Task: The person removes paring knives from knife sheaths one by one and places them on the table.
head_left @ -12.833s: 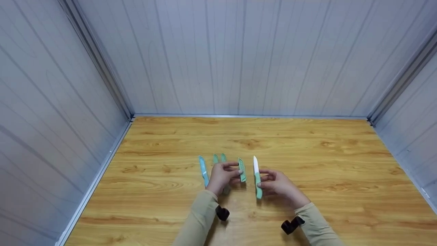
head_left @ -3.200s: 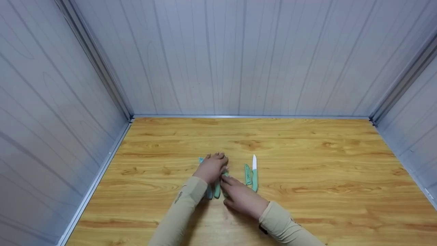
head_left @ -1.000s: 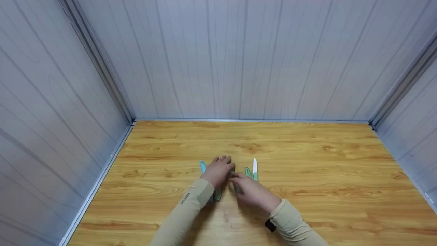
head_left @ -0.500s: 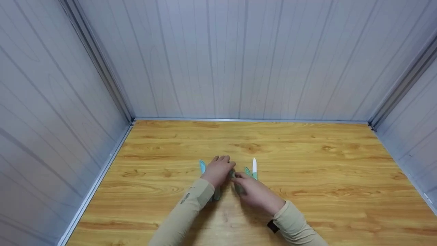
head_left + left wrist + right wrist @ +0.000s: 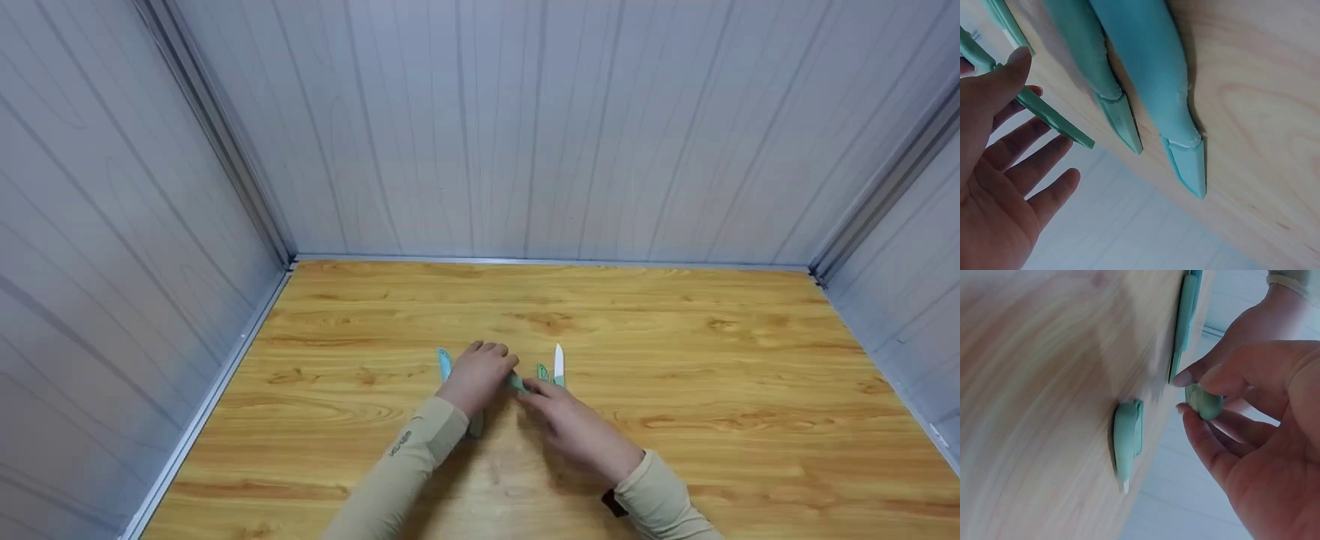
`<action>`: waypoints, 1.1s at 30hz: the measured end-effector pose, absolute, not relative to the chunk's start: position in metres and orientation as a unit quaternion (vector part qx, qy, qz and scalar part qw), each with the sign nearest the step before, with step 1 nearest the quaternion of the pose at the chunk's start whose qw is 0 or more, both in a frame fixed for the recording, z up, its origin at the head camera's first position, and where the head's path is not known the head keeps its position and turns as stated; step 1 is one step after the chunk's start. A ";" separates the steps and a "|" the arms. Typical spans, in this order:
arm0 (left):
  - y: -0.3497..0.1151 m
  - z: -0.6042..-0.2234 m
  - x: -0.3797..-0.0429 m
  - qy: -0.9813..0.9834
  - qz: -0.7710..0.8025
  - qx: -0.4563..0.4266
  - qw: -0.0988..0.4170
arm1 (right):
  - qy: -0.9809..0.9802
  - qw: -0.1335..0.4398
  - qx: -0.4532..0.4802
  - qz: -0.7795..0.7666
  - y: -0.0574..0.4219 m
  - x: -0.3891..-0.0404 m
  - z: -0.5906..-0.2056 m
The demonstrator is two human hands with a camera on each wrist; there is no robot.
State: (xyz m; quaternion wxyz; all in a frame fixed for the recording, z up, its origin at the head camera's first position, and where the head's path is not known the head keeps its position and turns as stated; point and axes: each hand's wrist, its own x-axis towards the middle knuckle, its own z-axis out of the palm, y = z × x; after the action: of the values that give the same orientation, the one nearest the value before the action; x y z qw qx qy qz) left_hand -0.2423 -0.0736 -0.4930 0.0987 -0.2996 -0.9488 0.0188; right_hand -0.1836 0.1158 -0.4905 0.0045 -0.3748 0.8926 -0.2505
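Observation:
My left hand (image 5: pixel 478 375) pinches the green sheath (image 5: pixel 1055 117) of a green paring knife (image 5: pixel 517 382) between thumb and fingers. My right hand (image 5: pixel 574 424) pinches that knife's handle (image 5: pixel 1207 406) from the other end. It is held just above the table, handle and sheath meeting end to end. Left of it lie a sheathed green knife (image 5: pixel 1081 45) and a sheathed blue knife (image 5: pixel 1151 67), mostly covered by my left hand in the head view. To the right lie a bare white-bladed green knife (image 5: pixel 559 364) and its loose green sheath (image 5: pixel 543 371).
All of it stands on a wood-grain table (image 5: pixel 675 337). Pale panel walls (image 5: pixel 480 135) enclose the back and both sides. A dark wrist camera (image 5: pixel 613 502) is strapped near the right sleeve.
Seconds ago my hands held the bare knife and its sheath apart; both now lie at right. The middle green knife has come up off the table, and my right hand has shifted slightly rightward.

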 end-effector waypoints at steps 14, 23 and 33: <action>-0.075 -0.482 -0.226 -0.948 -0.024 -0.293 0.119 | 0.887 -0.008 -0.383 -0.259 0.133 -0.175 -0.485; -0.073 -0.478 -0.214 -0.947 -0.051 -0.285 0.140 | 0.881 -0.010 -0.386 -0.273 0.141 -0.167 -0.476; -0.073 -0.477 -0.196 -0.946 -0.074 -0.273 0.158 | 0.871 -0.064 -0.398 -0.281 0.149 -0.159 -0.478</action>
State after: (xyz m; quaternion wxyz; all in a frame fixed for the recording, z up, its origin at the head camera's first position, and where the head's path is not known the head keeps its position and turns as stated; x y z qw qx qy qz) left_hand -0.1964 -0.0732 -0.4774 0.1582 -0.2728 -0.9461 -0.0744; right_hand -0.1587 0.1486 -0.4780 -0.0636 -0.3978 0.8709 -0.2813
